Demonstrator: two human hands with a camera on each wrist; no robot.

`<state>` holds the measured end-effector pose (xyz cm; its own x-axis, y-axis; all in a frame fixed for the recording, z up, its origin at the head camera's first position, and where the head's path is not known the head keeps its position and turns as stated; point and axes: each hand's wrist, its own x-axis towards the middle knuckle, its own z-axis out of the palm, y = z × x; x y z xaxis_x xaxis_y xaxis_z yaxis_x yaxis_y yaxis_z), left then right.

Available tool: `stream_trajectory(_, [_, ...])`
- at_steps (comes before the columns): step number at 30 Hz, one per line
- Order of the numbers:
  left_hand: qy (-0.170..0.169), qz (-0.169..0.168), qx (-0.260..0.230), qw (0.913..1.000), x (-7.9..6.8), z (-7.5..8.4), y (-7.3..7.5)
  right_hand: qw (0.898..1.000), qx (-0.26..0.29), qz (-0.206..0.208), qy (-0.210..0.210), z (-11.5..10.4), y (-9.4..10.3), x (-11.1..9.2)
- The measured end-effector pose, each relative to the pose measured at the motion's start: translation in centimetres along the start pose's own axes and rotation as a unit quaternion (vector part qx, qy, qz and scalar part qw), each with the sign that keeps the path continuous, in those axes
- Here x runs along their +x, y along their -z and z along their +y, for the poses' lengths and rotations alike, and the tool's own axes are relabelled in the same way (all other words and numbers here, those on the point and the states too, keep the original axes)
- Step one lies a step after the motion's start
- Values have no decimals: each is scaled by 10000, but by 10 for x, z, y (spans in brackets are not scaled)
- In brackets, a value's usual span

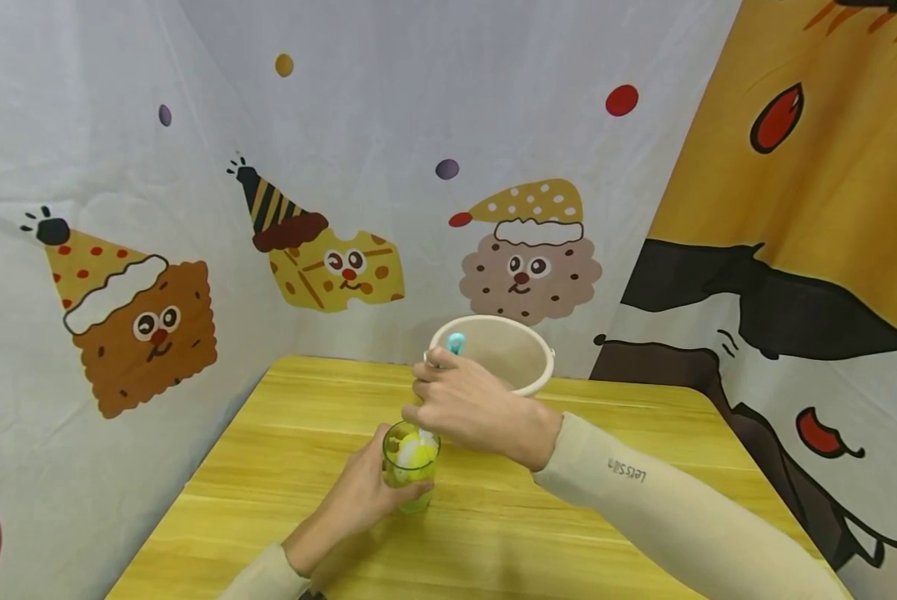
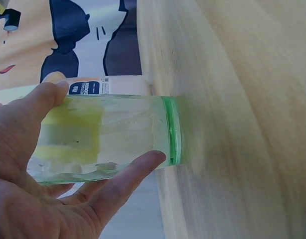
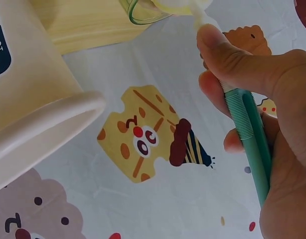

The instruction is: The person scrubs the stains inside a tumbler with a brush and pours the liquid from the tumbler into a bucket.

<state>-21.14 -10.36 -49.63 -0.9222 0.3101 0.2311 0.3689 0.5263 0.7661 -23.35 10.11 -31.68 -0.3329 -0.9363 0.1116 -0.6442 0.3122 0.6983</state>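
My left hand (image 1: 354, 492) grips a green-tinted drinking glass (image 1: 413, 477) round its side, thumb and fingers on opposite sides of it. The glass stands upright, its thick base close to the wooden table in the left wrist view. Inside it shows the yellow-and-white sponge head (image 2: 71, 132) of a cup brush. Above the rim, my right hand (image 1: 469, 402) holds that brush by its teal handle (image 3: 250, 142), the thumb and fingers pinching near the white stem. The handle's end pokes up past the right hand in the head view.
A cream bucket (image 1: 544, 367) stands on the table just behind the right hand; its label (image 2: 85, 87) shows beyond the glass in the left wrist view. The wooden table (image 1: 268, 467) meets a cloth backdrop (image 1: 388, 108) printed with cartoon food along its back and sides.
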Motion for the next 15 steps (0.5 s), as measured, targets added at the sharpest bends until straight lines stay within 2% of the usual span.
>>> stream_trajectory(6, [-52,22,30,10000,0,-1,-1,10000,28,85,-14,-1,-2,-1])
stream_trajectory(15, [-125,49,148,9998,0,-1,-1,9988,161,450,-64,-3,-6,-3])
